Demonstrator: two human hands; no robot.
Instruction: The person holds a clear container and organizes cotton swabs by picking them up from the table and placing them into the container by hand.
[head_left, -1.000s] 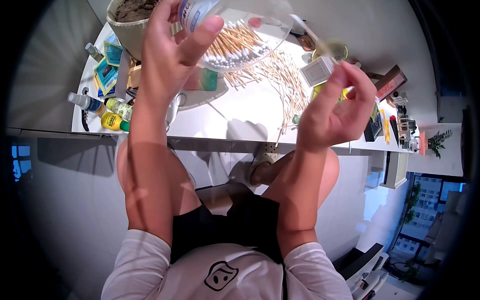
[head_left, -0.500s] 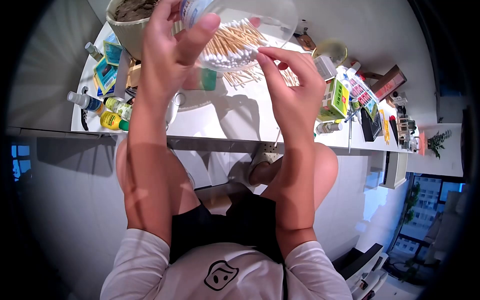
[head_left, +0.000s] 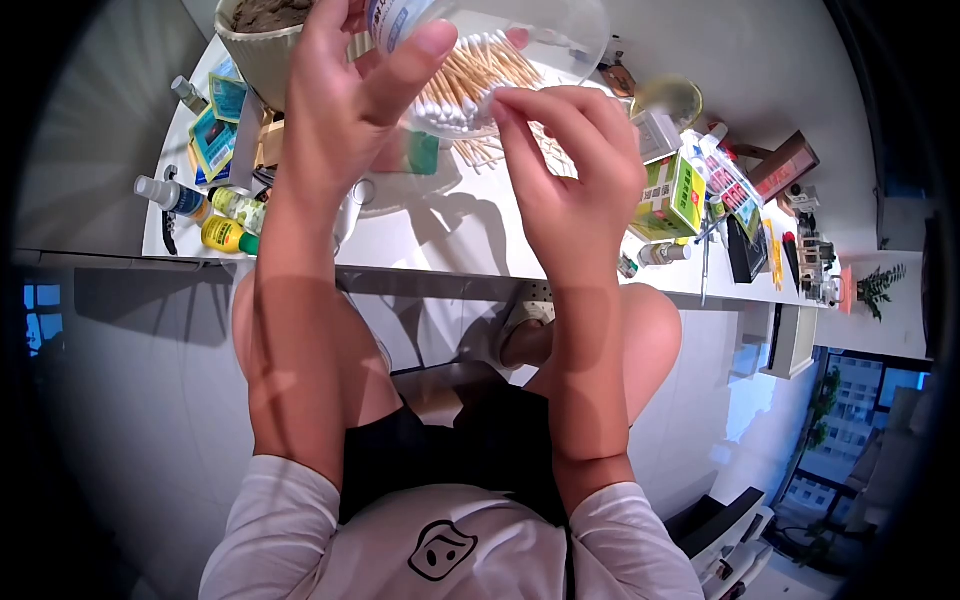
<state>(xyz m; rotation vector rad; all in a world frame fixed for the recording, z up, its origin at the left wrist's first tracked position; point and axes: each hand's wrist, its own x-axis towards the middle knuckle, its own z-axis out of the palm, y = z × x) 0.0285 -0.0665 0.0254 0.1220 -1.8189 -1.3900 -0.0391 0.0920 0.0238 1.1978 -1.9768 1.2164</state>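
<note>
My left hand point(head_left: 350, 80) is wrapped round a clear round tub point(head_left: 572, 40) with a blue and white label, held tilted above the table. Inside the tub lie many cotton swabs point(head_left: 485, 68) with wooden sticks and white heads. At the tub's near side my right hand point(head_left: 575, 150) is closed, thumb and forefinger pinched at a white swab head; the rest of that swab is not distinguishable from the others. More loose swabs point(head_left: 480, 153) lie on the white table point(head_left: 470, 235) below, partly covered by the tub and my right hand.
A large plant pot point(head_left: 250, 50) stands at back left. Nearer on that side are a yellow bottle point(head_left: 222, 235), a spray bottle point(head_left: 175, 197) and sachets point(head_left: 212, 140). To the right are a green box point(head_left: 670, 200), a small bottle point(head_left: 663, 254) and several cosmetics.
My right hand has shifted slightly left, further in over the swab heads. The tub has moved a little to the right. A light stick seen below my right hand earlier no longer shows.
</note>
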